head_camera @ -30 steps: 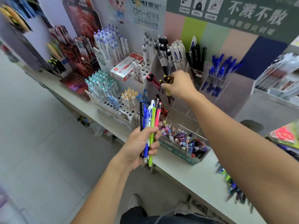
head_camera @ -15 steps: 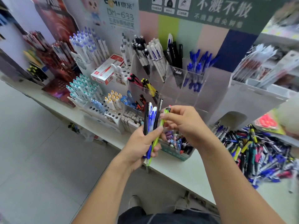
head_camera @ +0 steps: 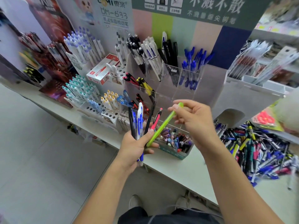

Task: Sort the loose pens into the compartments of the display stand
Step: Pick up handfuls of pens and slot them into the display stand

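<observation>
So the right hand [head_camera: 192, 120] has the green pen [head_camera: 163, 126] pinched by its top end, and its long axis slants down-left to the tip, which sits in the left hand [head_camera: 135, 146]. That hand grips a bunch of maybe five more pens [head_camera: 140, 122]. The clear display stand [head_camera: 163, 94] sits just beyond both hands, loose pile [head_camera: 258, 149] off right on the bench [head_camera: 186, 172].
</observation>
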